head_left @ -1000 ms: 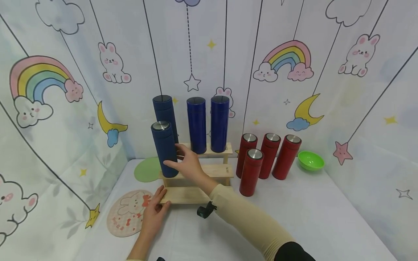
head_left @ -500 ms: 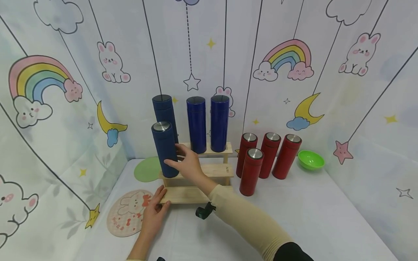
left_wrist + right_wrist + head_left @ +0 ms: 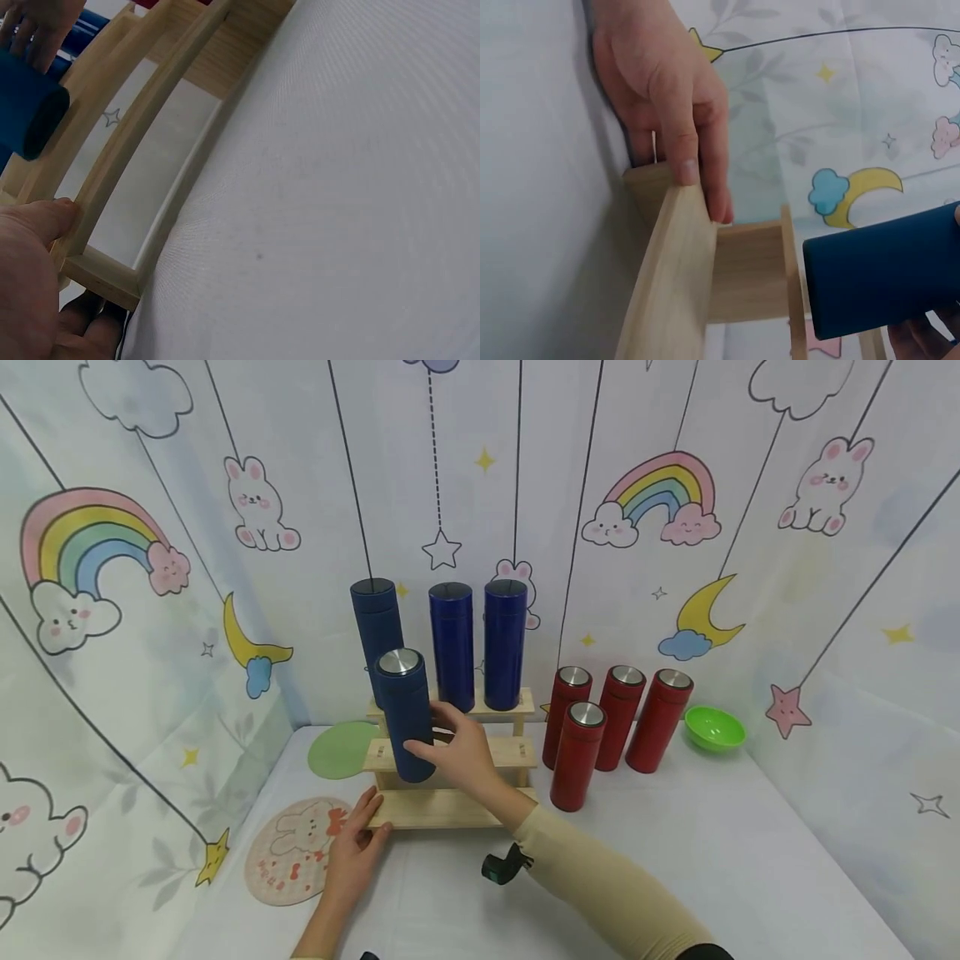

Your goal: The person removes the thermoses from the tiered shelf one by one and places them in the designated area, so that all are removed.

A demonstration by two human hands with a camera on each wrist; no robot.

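Observation:
A dark blue thermos [image 3: 405, 714] with a silver lid is held in my right hand [image 3: 461, 756], thumb on the near side and fingers behind. Its base hangs slightly in front of the middle step of a three-step wooden rack [image 3: 450, 810]; the right wrist view shows this blue thermos [image 3: 885, 274] tilted in frame, base apart from the wood. My left hand [image 3: 356, 843] grips the rack's front left end, thumb [image 3: 682, 150] on the bottom step's top. On the top step stand another dark blue thermos [image 3: 375, 618] and two glossier blue ones [image 3: 452, 647] [image 3: 505, 643].
Several red thermoses [image 3: 576, 760] stand on the white table right of the rack. Behind them is a green bowl [image 3: 715, 729]. Left of the rack lie a green round mat [image 3: 337, 750] and a pink rabbit mat [image 3: 285, 856]. A printed curtain [image 3: 637, 410] closes off the back.
My right hand has moved the dark blue thermos rightward and nearer, off its place at the left of the middle step. My left hand stays on the rack.

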